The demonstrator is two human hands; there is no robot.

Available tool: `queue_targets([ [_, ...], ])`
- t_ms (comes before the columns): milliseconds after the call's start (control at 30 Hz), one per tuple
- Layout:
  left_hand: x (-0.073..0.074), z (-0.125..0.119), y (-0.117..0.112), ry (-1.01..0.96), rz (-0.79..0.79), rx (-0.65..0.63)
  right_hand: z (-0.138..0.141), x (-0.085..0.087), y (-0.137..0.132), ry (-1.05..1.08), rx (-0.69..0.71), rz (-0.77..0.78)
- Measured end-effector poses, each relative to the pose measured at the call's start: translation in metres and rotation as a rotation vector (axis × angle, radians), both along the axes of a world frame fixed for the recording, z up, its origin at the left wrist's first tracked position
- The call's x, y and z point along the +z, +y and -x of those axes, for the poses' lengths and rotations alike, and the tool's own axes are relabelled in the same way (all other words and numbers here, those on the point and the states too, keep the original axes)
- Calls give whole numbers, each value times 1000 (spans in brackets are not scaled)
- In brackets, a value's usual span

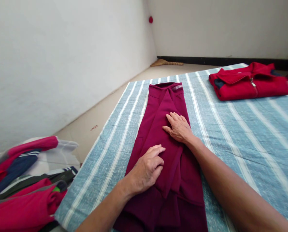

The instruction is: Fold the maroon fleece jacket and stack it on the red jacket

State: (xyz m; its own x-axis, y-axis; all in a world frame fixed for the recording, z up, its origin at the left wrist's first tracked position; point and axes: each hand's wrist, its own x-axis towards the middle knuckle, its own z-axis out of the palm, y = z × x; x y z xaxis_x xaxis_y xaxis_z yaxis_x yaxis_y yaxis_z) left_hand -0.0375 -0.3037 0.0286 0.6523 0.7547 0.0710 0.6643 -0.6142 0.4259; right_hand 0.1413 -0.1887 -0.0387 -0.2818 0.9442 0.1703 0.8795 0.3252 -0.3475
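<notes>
A maroon sports top (148, 129) lies lengthwise on the bed, its sides folded inward and its collar at the far end. Pale lettering shows at the collar's right edge. My right hand (179, 127) rests flat on the upper part of the top, fingers spread. Lower down and to the left, my left hand (147, 167) touches the cloth with its fingers loosely bent and holds nothing. The near end of the top runs out of view at the bottom.
A folded red zip jacket (245, 85) lies on the striped blue bedsheet (117, 125) at the far right. Mixed clothes (25, 199) are heaped at the lower left. A broom (167, 62) lies on the floor beyond the bed, and a white wall (62, 58) runs along the left.
</notes>
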Motion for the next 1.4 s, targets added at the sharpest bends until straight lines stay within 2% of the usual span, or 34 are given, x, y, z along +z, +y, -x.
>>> queue_targets([
  [133, -4, -1, 1, -51, -63, 38, -2, 1, 1, -4, 7, 16],
  [267, 5, -1, -7, -94, -46, 53, -3, 1, 2, -6, 14, 17],
  [400, 18, 6, -24, -93, -50, 41, -5, 1, 0, -10, 6, 2],
  [533, 25, 13, -45, -59, -87, 52, -5, -1, 1, 4, 8, -19],
  [667, 24, 15, -63, -16, -138, 55, -6, 1, 2, 45, 7, -59],
  [767, 20, 12, -72, -11, -208, 61, -12, 10, -6, 51, 5, -102],
  [900, 17, 5, -84, -72, -294, 91, -28, 29, -48, 223, 74, -161],
  [967, 18, 0, -90, -110, -311, 92, -37, 38, -84, 394, 139, -173],
  [1067, 16, -7, -95, -137, -319, 95, -49, 45, -146, 547, 264, -98],
  [1133, 11, -12, -97, -148, -335, 106, -55, 42, -184, 579, 294, -63],
  [1233, 4, -18, -98, -144, -369, 122, -61, 30, -227, 539, 251, -35],
  [1300, -1, -20, -98, -129, -387, 123, -62, 20, -243, 509, 223, -54],
  [1400, -4, -21, -100, -116, -396, 118, -61, 11, -252, 492, 197, -89],
])
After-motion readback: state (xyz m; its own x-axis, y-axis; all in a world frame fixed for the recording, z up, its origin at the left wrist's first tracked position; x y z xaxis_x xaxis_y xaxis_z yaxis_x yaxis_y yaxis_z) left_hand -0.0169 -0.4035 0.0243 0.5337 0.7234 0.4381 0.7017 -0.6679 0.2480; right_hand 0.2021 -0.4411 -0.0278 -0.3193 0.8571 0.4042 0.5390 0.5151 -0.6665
